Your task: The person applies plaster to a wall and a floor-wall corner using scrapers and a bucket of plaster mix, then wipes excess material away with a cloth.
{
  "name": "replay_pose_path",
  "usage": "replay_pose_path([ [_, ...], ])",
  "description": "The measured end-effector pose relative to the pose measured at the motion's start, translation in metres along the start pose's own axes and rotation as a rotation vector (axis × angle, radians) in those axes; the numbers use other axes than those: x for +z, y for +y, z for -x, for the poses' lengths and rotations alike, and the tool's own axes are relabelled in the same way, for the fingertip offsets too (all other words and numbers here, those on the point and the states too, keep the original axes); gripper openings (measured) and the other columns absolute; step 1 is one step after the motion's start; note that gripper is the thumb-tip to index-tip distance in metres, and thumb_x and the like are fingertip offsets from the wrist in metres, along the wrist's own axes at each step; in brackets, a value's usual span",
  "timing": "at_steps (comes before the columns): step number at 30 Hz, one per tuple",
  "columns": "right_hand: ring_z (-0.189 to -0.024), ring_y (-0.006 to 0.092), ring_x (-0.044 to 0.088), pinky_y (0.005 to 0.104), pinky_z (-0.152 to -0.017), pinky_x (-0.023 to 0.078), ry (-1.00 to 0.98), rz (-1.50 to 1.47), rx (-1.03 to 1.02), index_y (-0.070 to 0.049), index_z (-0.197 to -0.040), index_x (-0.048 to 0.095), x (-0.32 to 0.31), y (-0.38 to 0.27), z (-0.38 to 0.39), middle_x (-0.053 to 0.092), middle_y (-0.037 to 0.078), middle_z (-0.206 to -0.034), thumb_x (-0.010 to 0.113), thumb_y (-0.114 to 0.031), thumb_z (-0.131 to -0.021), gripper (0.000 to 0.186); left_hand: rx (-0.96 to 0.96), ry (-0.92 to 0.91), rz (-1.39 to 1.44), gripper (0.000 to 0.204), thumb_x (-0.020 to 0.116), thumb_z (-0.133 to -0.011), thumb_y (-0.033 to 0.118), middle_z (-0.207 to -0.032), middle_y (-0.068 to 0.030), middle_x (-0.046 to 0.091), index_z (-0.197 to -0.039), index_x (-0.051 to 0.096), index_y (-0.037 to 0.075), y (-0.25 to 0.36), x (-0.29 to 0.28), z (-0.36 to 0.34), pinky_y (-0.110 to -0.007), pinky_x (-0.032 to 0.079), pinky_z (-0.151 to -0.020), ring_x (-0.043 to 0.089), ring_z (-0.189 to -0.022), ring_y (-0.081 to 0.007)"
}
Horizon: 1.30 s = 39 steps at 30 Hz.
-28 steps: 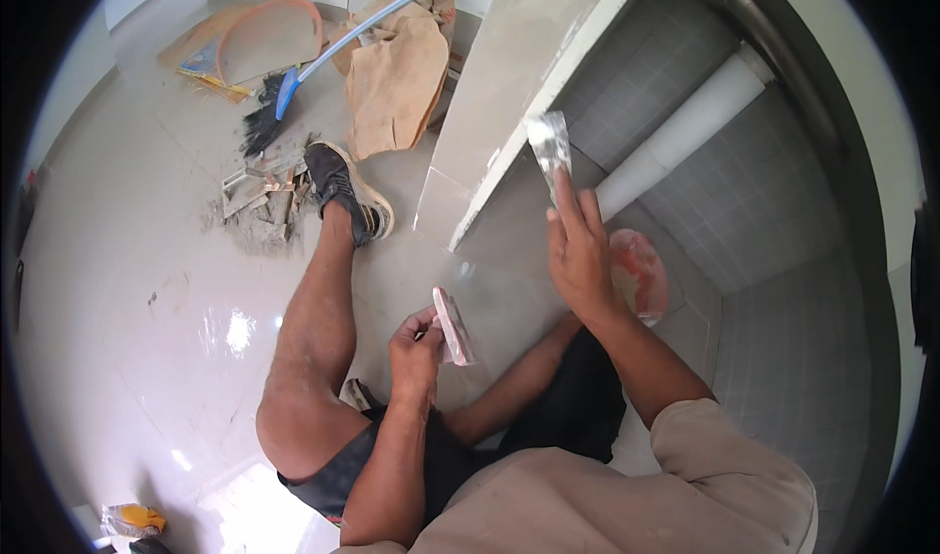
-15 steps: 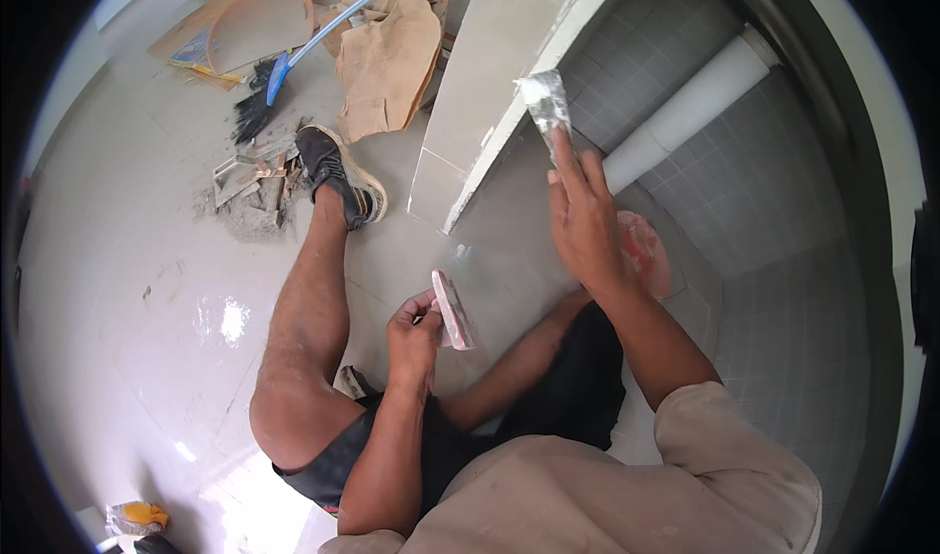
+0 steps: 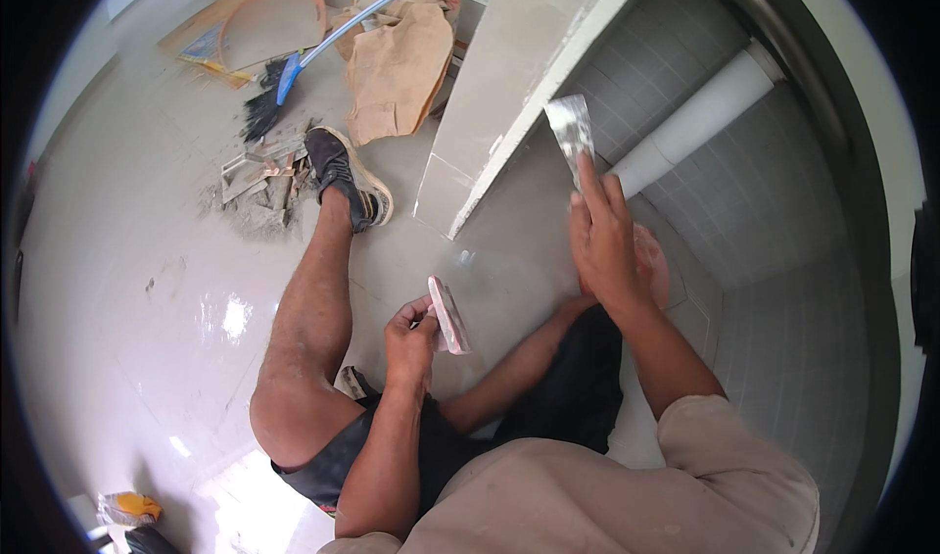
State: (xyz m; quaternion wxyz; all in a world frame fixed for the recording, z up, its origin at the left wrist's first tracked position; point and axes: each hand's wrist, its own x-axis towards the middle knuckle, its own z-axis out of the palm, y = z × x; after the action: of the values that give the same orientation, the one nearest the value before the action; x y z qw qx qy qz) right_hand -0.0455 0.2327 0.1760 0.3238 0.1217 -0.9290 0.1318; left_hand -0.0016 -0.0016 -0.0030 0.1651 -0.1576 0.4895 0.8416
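Head view: a scraper (image 3: 570, 125) stands raised in the right hand (image 3: 602, 240), beside the white edge (image 3: 529, 120) of a tiled partition.

The right grip is closed round the scraper's handle, a finger stretched toward the blade; whether blade and edge touch cannot be told. Lower down, the left hand's (image 3: 411, 337) grip pinches a flat, pink-and-white smeared piece (image 3: 446, 317) above the floor. Near the right forearm sits a reddish round container (image 3: 652, 260), partly hidden; a white pipe (image 3: 695, 123) runs behind. Farther off, a shoe (image 3: 343, 180) stands beside rubble (image 3: 262, 192), near a blue-handled broom (image 3: 264, 103) and brown paper (image 3: 399, 76).
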Motion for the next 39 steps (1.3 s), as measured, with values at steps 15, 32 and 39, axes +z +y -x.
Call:
replay_pose_path([
  [15, -0.081, 0.038, 0.062, 0.0468, -0.07, 0.053, -0.144, -0.006, -0.001, -0.008, -0.149, 0.043, 0.037, -0.005, 0.021, 0.051, 0.017, -0.097, 0.062, 0.0, -0.088, 0.064, -0.02, 0.008, -0.01, 0.029, 0.055, -0.094, 0.002, -0.101, -0.0102, 0.069, -0.121, 0.062, -0.007, 0.004, -0.001, -0.002, -0.029, 0.055, -0.071, 0.067, -0.081, -0.0155],
  [32, -0.088, 0.0409, 0.061, 0.0474, -0.076, 0.051, -0.183, -0.028, 0.108, -0.002, -0.146, 0.045, 0.043, 0.017, 0.082, 0.054, 0.021, -0.103, 0.059, -0.002, -0.091, 0.057, -0.057, -0.004, 0.098, 0.032, 0.051, -0.094, -0.002, -0.112, -0.0154, 0.067, -0.124, 0.059, -0.008, -0.011, -0.009, -0.015, -0.033, 0.056, -0.084, 0.068, -0.094, -0.0198],
  [39, -0.112, 0.046, 0.057, 0.0504, -0.099, 0.044, -0.119, -0.039, 0.227, 0.003, -0.144, 0.046, 0.005, 0.072, 0.167, 0.059, 0.027, -0.116, 0.057, -0.004, -0.092, 0.053, -0.151, -0.094, 0.3, 0.042, 0.045, -0.092, -0.009, -0.119, -0.0174, 0.063, -0.134, 0.051, -0.008, -0.019, 0.025, -0.066, -0.039, 0.053, -0.093, 0.065, -0.105, -0.0256],
])
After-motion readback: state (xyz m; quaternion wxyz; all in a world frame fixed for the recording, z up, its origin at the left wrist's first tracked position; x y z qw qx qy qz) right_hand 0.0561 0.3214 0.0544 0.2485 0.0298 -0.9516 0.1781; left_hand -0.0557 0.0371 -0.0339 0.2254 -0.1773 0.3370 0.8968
